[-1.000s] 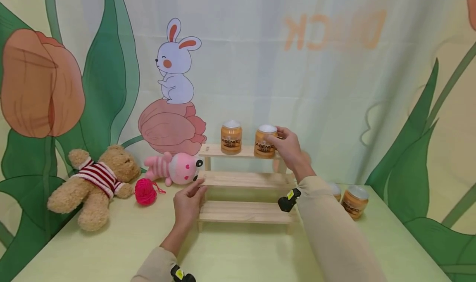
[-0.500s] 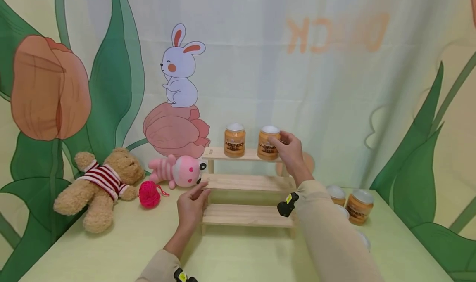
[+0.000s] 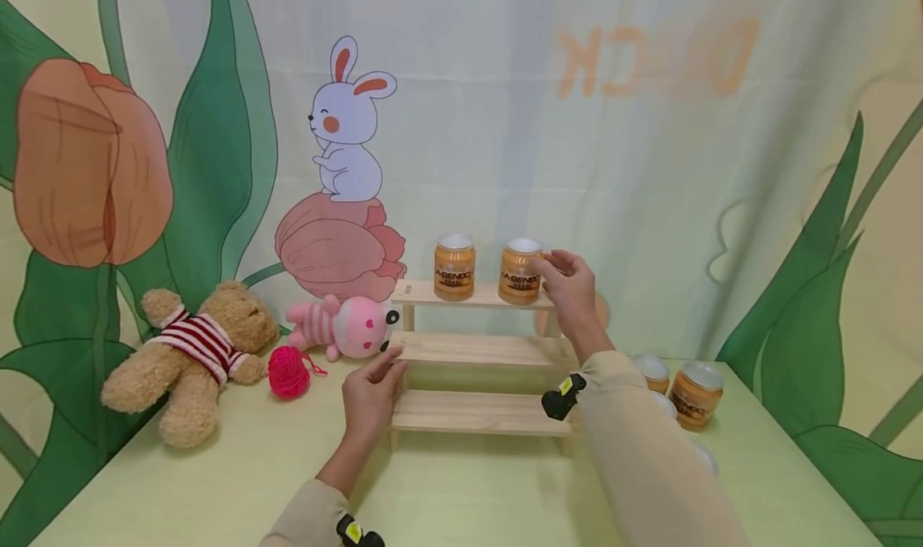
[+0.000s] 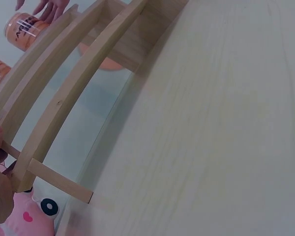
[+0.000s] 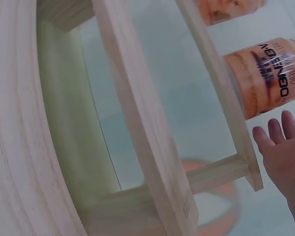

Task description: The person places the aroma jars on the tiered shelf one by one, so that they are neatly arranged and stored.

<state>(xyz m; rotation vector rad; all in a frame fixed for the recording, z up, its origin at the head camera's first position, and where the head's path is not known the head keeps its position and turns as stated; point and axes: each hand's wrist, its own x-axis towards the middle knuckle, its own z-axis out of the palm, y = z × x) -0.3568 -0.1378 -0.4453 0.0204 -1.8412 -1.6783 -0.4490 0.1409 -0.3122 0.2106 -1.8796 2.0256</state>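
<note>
A three-tier wooden display shelf stands on the table. Two orange jars with whitish tops are upright on its top tier, the left jar a short gap from the right jar. Just beside the right jar is my right hand; the right wrist view shows its fingertips apart from the jar, holding nothing. My left hand grips the shelf's left end near the middle tier, thumb and fingers at the wood in the left wrist view, where part of the hand is cut off.
Several more jars, one of them a jar at the right, stand on the table, partly behind my right sleeve. Left of the shelf lie a pink plush toy, a ball of pink yarn and a teddy bear. A printed curtain hangs behind.
My right hand has let go of the right jar and drawn slightly to the right; the jar stays on the top tier. The left hand stays at the shelf's end. The head view shifts slightly.
</note>
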